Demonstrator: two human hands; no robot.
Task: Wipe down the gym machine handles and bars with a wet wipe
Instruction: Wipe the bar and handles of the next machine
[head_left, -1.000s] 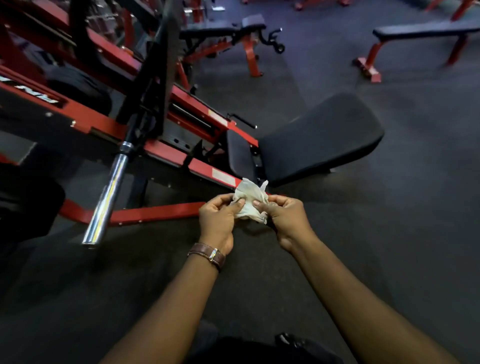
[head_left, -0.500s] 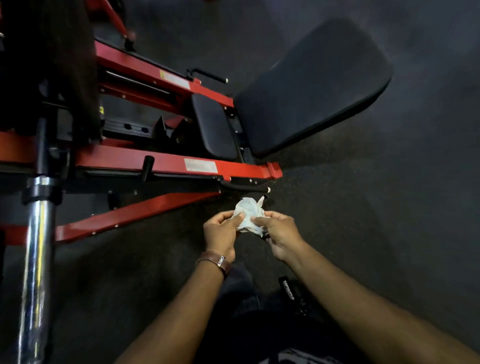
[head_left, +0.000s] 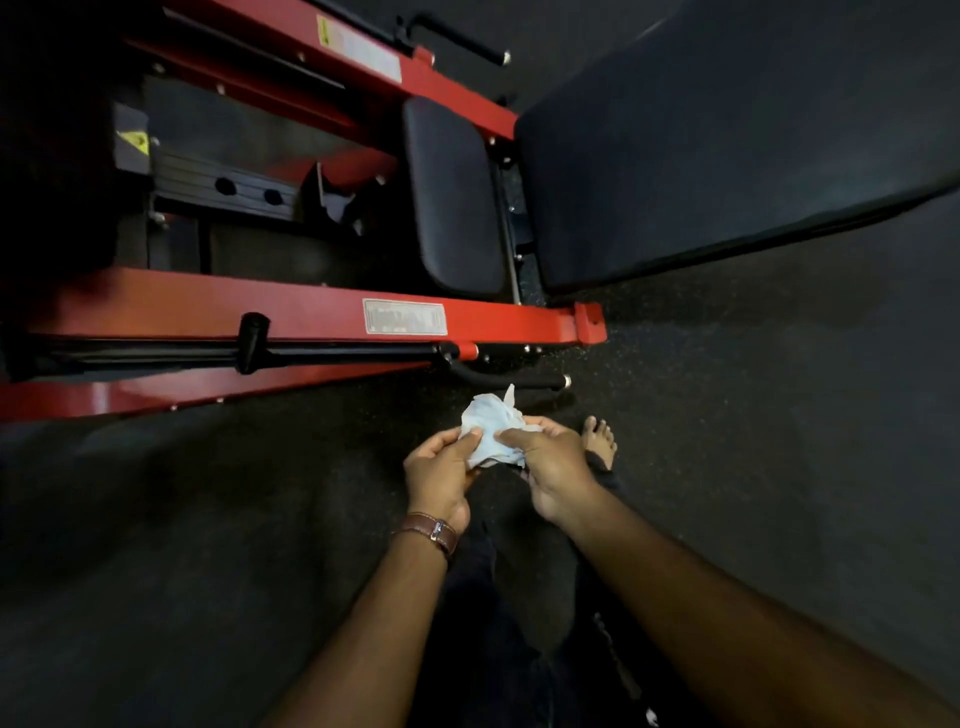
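Note:
A crumpled white wet wipe (head_left: 491, 430) sits between my two hands, just above the dark floor. My left hand (head_left: 441, 475) pinches its left side with thumb and fingers, a brown watch strap on the wrist. My right hand (head_left: 550, 467) pinches its right side. Just beyond the wipe a short black handle (head_left: 511, 382) with a metal end cap sticks out from the red machine frame (head_left: 291, 312). A second black handle (head_left: 460, 39) shows at the far side of the frame. Neither hand touches the machine.
A black seat pad (head_left: 452, 192) and a large black back pad (head_left: 727, 135) lie beyond the frame. A black peg (head_left: 252, 338) stands on the near red rail. My bare foot (head_left: 600, 441) is on the rubber floor (head_left: 779, 415) by my right hand.
The view has tilted down and come closer to the machine. The chrome bar has left the picture. Both hands still hold the wipe, now just short of the near black handle.

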